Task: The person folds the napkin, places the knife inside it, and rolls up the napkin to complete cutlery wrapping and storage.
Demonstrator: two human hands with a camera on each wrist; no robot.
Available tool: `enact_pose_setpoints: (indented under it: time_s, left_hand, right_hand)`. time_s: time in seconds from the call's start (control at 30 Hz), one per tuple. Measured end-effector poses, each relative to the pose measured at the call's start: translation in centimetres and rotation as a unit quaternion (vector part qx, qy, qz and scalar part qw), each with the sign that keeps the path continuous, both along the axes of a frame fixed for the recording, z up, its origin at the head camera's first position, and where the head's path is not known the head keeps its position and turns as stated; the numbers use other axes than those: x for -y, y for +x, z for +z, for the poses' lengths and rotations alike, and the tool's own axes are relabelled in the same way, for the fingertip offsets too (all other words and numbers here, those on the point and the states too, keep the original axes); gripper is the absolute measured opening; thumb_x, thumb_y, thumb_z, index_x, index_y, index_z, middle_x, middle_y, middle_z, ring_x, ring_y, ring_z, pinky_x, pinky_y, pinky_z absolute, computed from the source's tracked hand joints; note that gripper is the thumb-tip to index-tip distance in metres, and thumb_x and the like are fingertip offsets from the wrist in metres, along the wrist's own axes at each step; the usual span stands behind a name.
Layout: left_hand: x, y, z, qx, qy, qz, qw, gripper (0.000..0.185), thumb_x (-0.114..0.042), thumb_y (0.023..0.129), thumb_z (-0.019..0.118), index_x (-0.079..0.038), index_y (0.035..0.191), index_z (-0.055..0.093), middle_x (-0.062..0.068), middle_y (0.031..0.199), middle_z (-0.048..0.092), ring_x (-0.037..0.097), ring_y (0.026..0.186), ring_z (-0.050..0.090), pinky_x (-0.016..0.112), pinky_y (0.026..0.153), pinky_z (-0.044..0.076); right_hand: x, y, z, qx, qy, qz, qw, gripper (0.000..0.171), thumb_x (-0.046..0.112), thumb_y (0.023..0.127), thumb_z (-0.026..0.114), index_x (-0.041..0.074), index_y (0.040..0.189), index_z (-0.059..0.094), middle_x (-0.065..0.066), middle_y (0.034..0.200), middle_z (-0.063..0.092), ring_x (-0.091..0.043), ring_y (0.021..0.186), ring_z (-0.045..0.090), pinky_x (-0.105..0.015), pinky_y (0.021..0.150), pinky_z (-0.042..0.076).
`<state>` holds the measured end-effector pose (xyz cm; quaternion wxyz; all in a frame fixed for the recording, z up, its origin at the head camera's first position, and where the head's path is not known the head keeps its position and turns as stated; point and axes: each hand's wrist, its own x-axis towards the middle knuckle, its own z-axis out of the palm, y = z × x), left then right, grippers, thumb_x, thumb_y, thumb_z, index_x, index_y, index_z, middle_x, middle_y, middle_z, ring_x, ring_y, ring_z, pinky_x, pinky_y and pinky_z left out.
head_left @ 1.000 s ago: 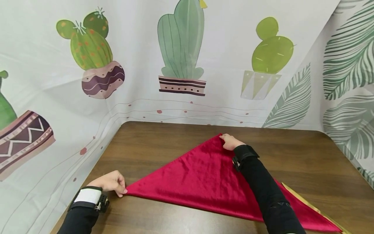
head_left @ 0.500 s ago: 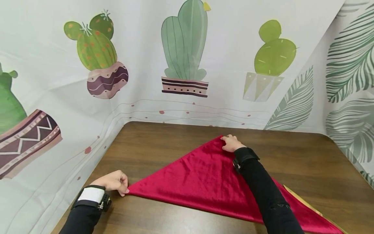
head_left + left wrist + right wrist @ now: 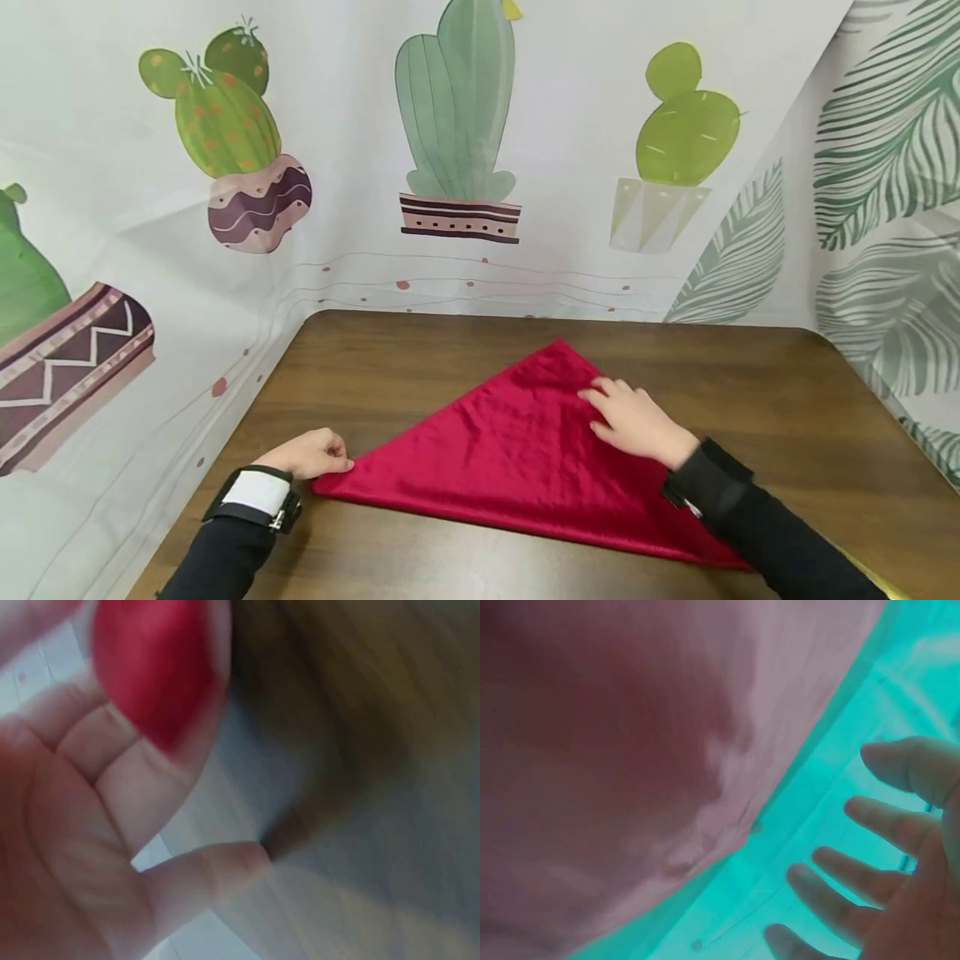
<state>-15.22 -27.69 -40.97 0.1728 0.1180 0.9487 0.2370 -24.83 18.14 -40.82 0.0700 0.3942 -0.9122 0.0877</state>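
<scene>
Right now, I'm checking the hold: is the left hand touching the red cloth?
Touching: the left wrist view shows the red cloth lying against the left hand, no gap between.

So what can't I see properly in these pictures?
Head view: right end of the red velvet cloth, hidden behind the right sleeve.
Head view: how far the yellow strip runs, behind that sleeve and past the bottom edge.
Head view: the leftmost printed cactus, cut off by the left edge.
Left wrist view: how the left hand pinches the cloth, blurred and cut by the top edge.
</scene>
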Motion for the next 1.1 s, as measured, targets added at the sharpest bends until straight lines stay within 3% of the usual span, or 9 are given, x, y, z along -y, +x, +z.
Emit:
enact_pose_setpoints:
  time_s: [0.1,0.2,0.33,0.47,0.77,1.0,1.1]
  left_hand:
    - [-1.3,-0.6,0.1,-0.011,-0.021,0.002,0.9997,0.012,-0.012,0.08,0.059,-0.008,0.069,0.059,-0.005,0.059,0.047,0.01,0.056,0.041,0.027,0.054,0.036]
    - [-2.9,-1.3,0.0,-0.02,-0.036,0.001,0.9991,0.008,-0.008,0.081,0.058,-0.006,0.073,0.059,-0.003,0.063,0.05,0.012,0.059,0.043,0.028,0.056,0.037]
    - [-4.6,-2.3,-0.1,-0.031,-0.049,0.006,0.9983,0.008,-0.006,0.081,0.059,-0.004,0.074,0.059,-0.001,0.063,0.051,0.012,0.059,0.044,0.028,0.056,0.038]
    - [-6.0,-3.4,-0.4,-0.046,-0.065,0.013,0.9967,0.005,-0.005,0.081,0.059,-0.002,0.077,0.06,0.002,0.067,0.054,0.014,0.06,0.046,0.029,0.057,0.041]
    - [-8.0,-5.5,-0.7,-0.089,-0.071,0.017,0.9933,0.005,-0.003,0.079,0.062,0.001,0.082,0.06,0.008,0.077,0.059,0.02,0.07,0.054,0.036,0.066,0.045]
    - [-8.5,-5.7,-1.2,-0.106,-0.064,0.015,0.9922,0.005,-0.001,0.078,0.062,-0.001,0.075,0.058,0.005,0.071,0.057,0.017,0.065,0.052,0.034,0.062,0.044]
    - [-8.6,-5.7,-1.3,-0.104,-0.062,0.016,0.9925,0.005,-0.001,0.078,0.062,-0.002,0.074,0.058,0.005,0.07,0.056,0.017,0.063,0.05,0.033,0.06,0.043]
  right_hand:
    - [-2.4,3.8,-0.1,0.061,-0.012,0.022,0.998,0.045,0.02,0.076,0.067,0.003,0.116,0.054,-0.018,0.114,0.049,-0.033,0.102,0.046,-0.05,0.075,0.041]
    - [-5.2,7.2,-0.4,0.127,-0.015,0.013,0.992,0.049,0.023,0.076,0.067,0.002,0.118,0.052,-0.018,0.116,0.047,-0.034,0.105,0.045,-0.05,0.081,0.039]
    - [-8.4,10.7,-1.2,0.134,-0.011,-0.034,0.99,0.052,0.032,0.075,0.068,0.005,0.117,0.053,-0.016,0.117,0.048,-0.033,0.105,0.046,-0.048,0.079,0.042]
    - [-10.9,13.0,-2.1,0.145,-0.011,-0.08,0.986,0.052,0.032,0.073,0.069,0.005,0.115,0.055,-0.016,0.117,0.048,-0.035,0.104,0.046,-0.049,0.077,0.042]
    - [-14.5,15.0,-3.7,0.147,0.034,-0.156,0.976,0.039,0.023,0.074,0.068,0.004,0.107,0.061,-0.019,0.111,0.053,-0.038,0.099,0.049,-0.051,0.079,0.04]
    - [-15.6,15.4,-4.3,0.172,0.015,-0.159,0.972,0.039,0.021,0.076,0.066,0.003,0.11,0.058,-0.023,0.113,0.052,-0.043,0.1,0.046,-0.054,0.078,0.039]
    - [-15.7,15.5,-4.2,0.16,0.016,-0.169,0.972,0.04,0.022,0.076,0.066,0.005,0.111,0.058,-0.021,0.114,0.052,-0.041,0.102,0.045,-0.052,0.079,0.04]
